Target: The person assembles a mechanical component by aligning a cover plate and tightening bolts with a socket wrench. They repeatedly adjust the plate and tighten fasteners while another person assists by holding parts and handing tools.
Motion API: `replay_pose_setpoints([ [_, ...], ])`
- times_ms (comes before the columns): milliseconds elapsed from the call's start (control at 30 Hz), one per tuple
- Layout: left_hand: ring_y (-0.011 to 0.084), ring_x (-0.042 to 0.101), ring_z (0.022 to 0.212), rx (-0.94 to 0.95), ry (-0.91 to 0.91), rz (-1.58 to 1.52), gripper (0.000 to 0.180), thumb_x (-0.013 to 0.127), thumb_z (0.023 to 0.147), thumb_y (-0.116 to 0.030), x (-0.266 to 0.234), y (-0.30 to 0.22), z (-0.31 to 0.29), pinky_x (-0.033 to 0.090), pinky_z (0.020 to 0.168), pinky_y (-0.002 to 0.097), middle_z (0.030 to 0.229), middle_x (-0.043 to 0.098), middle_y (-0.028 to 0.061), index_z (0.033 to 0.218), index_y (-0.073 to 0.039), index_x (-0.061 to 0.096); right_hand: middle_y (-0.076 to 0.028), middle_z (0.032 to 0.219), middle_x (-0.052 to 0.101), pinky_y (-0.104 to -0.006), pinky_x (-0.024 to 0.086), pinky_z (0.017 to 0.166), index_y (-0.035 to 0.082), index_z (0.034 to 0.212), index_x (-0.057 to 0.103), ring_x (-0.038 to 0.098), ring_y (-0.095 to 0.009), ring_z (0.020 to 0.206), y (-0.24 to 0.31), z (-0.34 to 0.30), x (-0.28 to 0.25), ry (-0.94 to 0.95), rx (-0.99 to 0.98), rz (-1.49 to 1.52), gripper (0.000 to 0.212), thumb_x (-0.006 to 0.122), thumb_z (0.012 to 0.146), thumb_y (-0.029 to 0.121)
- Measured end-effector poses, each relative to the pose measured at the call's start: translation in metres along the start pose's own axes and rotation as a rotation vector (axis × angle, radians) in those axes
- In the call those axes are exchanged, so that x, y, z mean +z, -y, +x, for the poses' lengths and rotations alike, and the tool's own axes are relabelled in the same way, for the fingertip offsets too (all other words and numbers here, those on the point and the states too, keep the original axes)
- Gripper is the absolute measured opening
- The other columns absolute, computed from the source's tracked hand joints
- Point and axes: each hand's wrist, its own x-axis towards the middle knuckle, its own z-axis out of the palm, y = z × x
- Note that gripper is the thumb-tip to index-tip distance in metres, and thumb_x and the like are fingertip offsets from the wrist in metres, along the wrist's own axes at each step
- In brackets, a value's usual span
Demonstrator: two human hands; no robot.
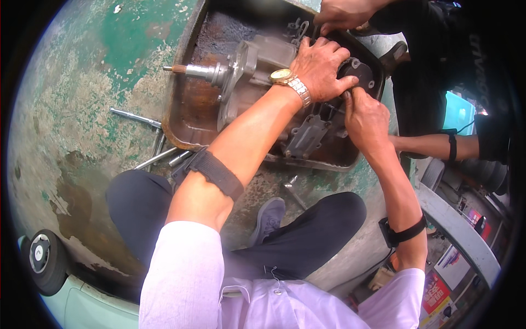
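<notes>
A grey metal gearbox (pixel 249 57) with a splined shaft (pixel 192 70) pointing left lies in a rusty metal tray (pixel 174 118). My left hand (pixel 323 68), wearing a gold watch (pixel 282 75), is bent over the gearbox's right end. Its fingertips are hidden on the far side, and its thumb reaches toward my right thumb. Fingers curled in a pinch, my right hand (pixel 368 120) presses at the same end; whatever it holds is covered. A dark round part (pixel 359 71) shows beside both hands. Below them sits a ribbed metal cover (pixel 308 137).
Another person's hand (pixel 345 12) reaches in at the tray's far edge, and a forearm (pixel 438 145) comes from the right. Metal tools, including a long bar (pixel 136 118) and a socket wrench (pixel 295 192), lie on the worn green floor (pixel 82 109). A wheel (pixel 44 260) stands lower left.
</notes>
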Motion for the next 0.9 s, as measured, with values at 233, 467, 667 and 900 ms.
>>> replay_pose_setpoints([
  [233,0.0301,0.057,0.113,-0.020,0.018,-0.002,0.050,0.073,0.078,-0.047,0.002,0.001,0.000,0.040,0.096,0.0501,0.112,0.066,0.0101,0.112,-0.011,0.068,-0.024,0.095,0.064,-0.0536,0.051,0.071,0.001,0.101,0.055,0.065,-0.045,0.082,-0.012,-0.007,0.000,-0.070,-0.135,0.014,0.017,0.056,0.094,0.016],
  [467,0.0282,0.058,0.119,-0.047,0.032,0.026,0.053,0.071,0.078,-0.054,0.005,0.000,0.001,0.038,0.099,0.0497,0.113,0.069,0.0101,0.112,-0.013,0.072,-0.026,0.079,0.064,-0.0563,0.047,0.066,0.002,0.089,0.054,0.062,-0.048,0.074,-0.002,-0.009,0.012,-0.101,-0.030,0.008,0.024,0.055,0.100,0.023],
  [667,0.0286,0.063,0.111,-0.044,-0.072,-0.014,0.036,0.068,0.083,-0.037,0.004,-0.005,-0.001,0.042,0.097,0.0520,0.107,0.070,0.0118,0.108,-0.010,0.071,-0.026,0.092,0.066,-0.0559,0.051,0.071,0.003,0.101,0.055,0.064,-0.047,0.079,-0.004,-0.002,-0.002,-0.126,-0.175,-0.078,0.020,0.057,0.098,0.022],
  [900,0.0362,0.055,0.117,-0.053,-0.006,-0.137,0.039,0.070,0.084,-0.036,-0.004,-0.004,-0.001,0.039,0.103,0.0572,0.113,0.064,0.0183,0.106,-0.005,0.064,-0.028,0.084,0.067,-0.0556,0.050,0.074,-0.001,0.095,0.059,0.065,-0.048,0.081,0.004,0.001,0.004,-0.025,0.033,-0.114,0.028,0.052,0.100,0.026],
])
